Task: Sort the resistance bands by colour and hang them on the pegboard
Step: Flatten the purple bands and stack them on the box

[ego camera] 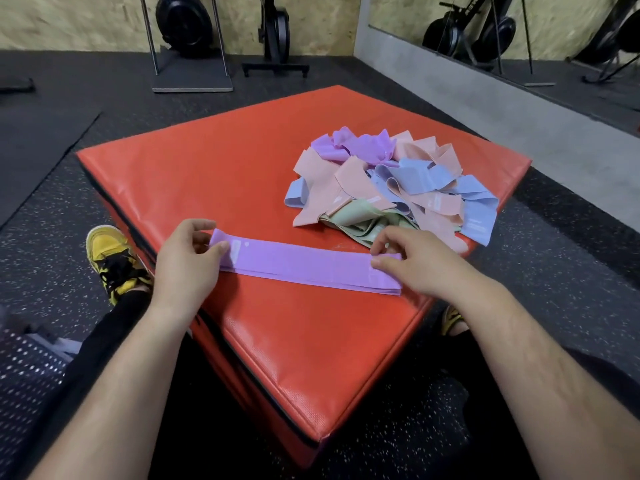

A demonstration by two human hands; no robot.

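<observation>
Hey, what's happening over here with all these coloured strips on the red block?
Someone seated at a red padded block is sorting stretchy exercise bands by colour. The left hand and right hand each pinch an end of a flat purple stack near the front corner. Behind it sits a jumbled pile of peach, blue, green and purple bands, not yet sorted. No pegboard is in view.

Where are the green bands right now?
In the head view, the green bands lie at the near edge of the mixed pile, right of centre on the red box, partly under peach bands, just beyond the right hand.
</observation>
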